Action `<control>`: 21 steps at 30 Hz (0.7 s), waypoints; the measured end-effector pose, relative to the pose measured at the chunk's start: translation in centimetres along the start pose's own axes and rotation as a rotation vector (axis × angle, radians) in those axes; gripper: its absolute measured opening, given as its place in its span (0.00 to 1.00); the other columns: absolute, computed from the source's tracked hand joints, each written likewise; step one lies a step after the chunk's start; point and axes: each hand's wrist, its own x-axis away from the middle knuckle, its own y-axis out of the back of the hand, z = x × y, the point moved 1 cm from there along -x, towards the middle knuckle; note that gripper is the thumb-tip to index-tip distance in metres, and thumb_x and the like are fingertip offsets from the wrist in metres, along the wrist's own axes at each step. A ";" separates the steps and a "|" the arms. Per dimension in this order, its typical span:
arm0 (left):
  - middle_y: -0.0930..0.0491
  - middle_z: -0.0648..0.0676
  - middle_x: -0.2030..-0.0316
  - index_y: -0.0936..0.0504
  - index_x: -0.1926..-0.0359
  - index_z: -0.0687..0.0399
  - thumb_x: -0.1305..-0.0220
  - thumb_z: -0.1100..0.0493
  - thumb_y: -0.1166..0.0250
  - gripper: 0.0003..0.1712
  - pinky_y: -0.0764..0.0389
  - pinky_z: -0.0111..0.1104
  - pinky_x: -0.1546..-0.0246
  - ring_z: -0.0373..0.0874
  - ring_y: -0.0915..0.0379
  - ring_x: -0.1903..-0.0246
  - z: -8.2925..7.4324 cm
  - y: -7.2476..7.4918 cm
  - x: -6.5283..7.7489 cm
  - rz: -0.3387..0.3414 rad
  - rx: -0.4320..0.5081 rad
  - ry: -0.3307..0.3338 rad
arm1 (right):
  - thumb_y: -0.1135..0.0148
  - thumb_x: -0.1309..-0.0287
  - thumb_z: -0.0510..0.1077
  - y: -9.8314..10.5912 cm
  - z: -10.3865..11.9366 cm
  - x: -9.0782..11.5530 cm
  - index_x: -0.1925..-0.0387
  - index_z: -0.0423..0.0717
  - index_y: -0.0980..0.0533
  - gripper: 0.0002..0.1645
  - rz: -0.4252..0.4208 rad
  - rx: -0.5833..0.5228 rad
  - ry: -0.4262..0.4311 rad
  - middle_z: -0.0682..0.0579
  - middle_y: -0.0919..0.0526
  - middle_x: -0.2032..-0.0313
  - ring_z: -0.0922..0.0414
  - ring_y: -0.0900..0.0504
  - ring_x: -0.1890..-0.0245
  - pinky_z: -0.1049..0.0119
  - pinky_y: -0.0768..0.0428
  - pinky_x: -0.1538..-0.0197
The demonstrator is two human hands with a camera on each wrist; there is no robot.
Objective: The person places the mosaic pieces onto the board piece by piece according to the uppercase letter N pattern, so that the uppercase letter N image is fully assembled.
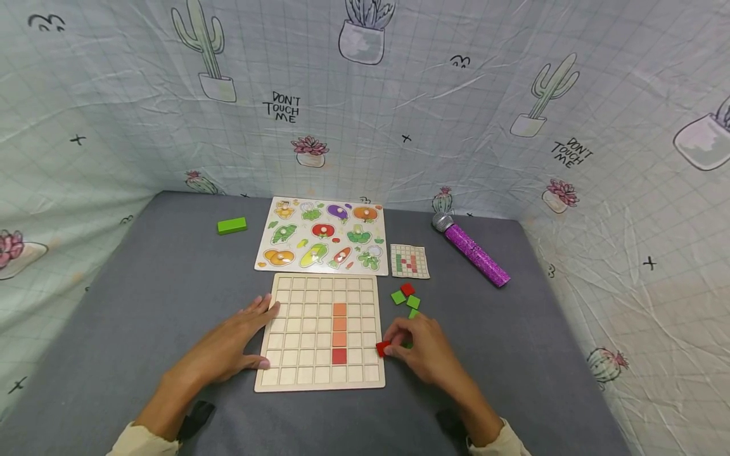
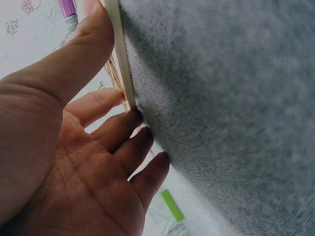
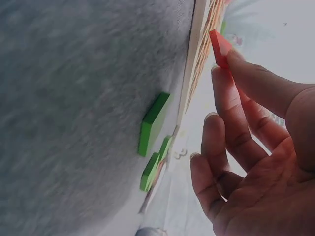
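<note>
A wooden grid board (image 1: 308, 326) lies flat before me. One column holds three orange tiles (image 1: 339, 324) with a red tile (image 1: 339, 356) below them. My left hand (image 1: 230, 345) rests along the board's left edge, its thumb and fingers spread and touching the rim. Between thumb and index finger my right hand (image 1: 422, 348) pinches another red tile (image 1: 382, 349), held at the board's right edge; the right wrist view shows this tile (image 3: 221, 49) tilted. Several green tiles (image 1: 398, 297) and a loose red tile (image 1: 407, 289) lie right of the board, one green tile partly hidden by the right hand.
Behind the board lies a vegetable puzzle (image 1: 302, 235), with a small pattern card (image 1: 409, 261) to its right. A purple glittery microphone (image 1: 476, 254) is farther right, and a green block (image 1: 231, 226) sits at the back left. Patterned cloth (image 1: 365, 126) hangs behind the grey table.
</note>
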 end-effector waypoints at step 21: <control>0.40 0.69 0.20 0.36 0.20 0.63 0.50 0.53 0.16 0.60 0.35 0.65 0.25 0.70 0.44 0.20 -0.1 -0.3 -0.2 -0.003 -0.004 0.019 | 0.19 0.45 0.41 -2.9 4.4 -2.8 0.71 0.56 0.14 0.08 0.009 0.026 0.167 0.65 0.19 0.78 0.61 0.27 0.68 0.61 0.28 0.55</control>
